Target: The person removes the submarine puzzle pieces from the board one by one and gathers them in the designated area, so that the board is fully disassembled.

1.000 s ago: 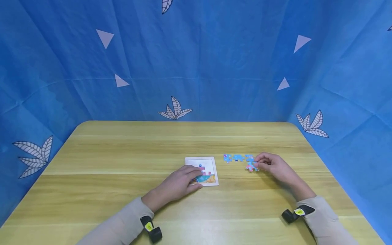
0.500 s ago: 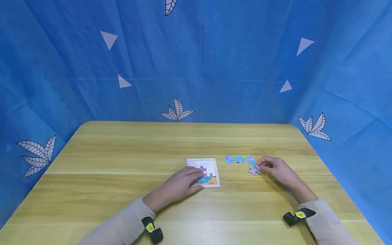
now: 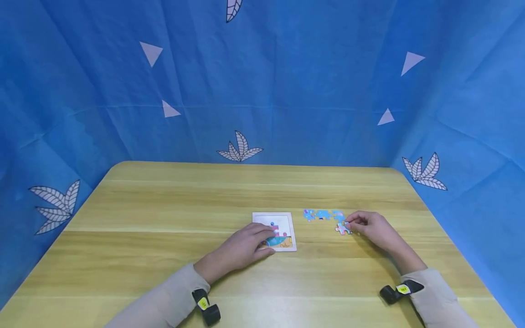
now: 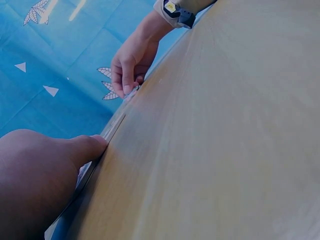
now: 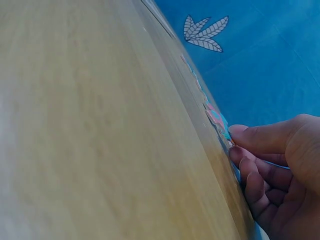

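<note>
My left hand (image 3: 244, 246) lies over the left part of a square white-bordered puzzle board (image 3: 282, 220), its fingers on the picture and its thumb at the near edge. Part of the board's picture shows teal, sand and pink areas below a white area; the rest is under the hand. To the right, my right hand (image 3: 371, 228) pinches a pink and blue jigsaw piece (image 3: 343, 228) between thumb and fingertips. In the right wrist view that piece (image 5: 216, 118) appears tilted up at the fingertips. Just beyond it, several blue jigsaw pieces (image 3: 322, 214) lie in a row.
Both hands are over a wood-grain table (image 3: 184, 196). Behind it hangs a blue cloth (image 3: 287, 82) with white triangles and leaf prints. Each wrist bears a black strapped camera, such as the left wrist camera (image 3: 211, 314).
The pinched jigsaw piece has shifted slightly nearer and away from the row, and its tilt has changed. My left hand keeps its place on the board. The head view has drifted a little.
</note>
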`<control>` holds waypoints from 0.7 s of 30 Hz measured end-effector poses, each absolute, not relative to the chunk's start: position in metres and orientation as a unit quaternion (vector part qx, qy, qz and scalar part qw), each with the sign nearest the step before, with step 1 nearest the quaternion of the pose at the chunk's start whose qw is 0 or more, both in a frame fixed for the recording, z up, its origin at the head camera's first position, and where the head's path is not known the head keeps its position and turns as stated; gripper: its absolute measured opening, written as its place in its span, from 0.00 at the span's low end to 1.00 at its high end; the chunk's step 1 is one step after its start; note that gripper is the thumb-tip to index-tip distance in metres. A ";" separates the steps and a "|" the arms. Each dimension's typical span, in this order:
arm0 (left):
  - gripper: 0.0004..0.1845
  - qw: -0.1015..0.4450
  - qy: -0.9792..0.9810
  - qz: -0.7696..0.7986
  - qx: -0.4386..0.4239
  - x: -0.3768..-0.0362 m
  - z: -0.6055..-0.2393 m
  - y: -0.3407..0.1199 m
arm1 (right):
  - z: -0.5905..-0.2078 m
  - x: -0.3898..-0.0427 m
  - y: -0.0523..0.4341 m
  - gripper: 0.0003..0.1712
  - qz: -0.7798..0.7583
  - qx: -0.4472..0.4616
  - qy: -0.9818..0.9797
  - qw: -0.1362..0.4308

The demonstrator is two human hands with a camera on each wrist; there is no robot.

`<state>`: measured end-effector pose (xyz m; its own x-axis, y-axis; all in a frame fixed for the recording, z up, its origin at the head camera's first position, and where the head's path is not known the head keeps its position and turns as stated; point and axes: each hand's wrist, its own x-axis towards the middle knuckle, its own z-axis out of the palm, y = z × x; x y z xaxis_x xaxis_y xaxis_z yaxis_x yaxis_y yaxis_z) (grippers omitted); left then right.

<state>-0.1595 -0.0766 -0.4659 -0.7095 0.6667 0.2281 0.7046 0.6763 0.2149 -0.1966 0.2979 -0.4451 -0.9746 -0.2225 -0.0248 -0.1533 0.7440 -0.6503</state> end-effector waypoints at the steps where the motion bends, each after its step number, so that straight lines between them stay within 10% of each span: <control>1: 0.27 0.068 -0.912 -0.145 -0.377 -0.159 -0.467 -0.077 | -0.445 -0.196 0.298 0.12 -0.341 -0.100 0.933 0.050; 21: 0.27 0.064 -0.914 -0.138 -0.376 -0.159 -0.463 -0.077 | -0.448 -0.199 0.299 0.08 -0.322 -0.117 0.938 0.053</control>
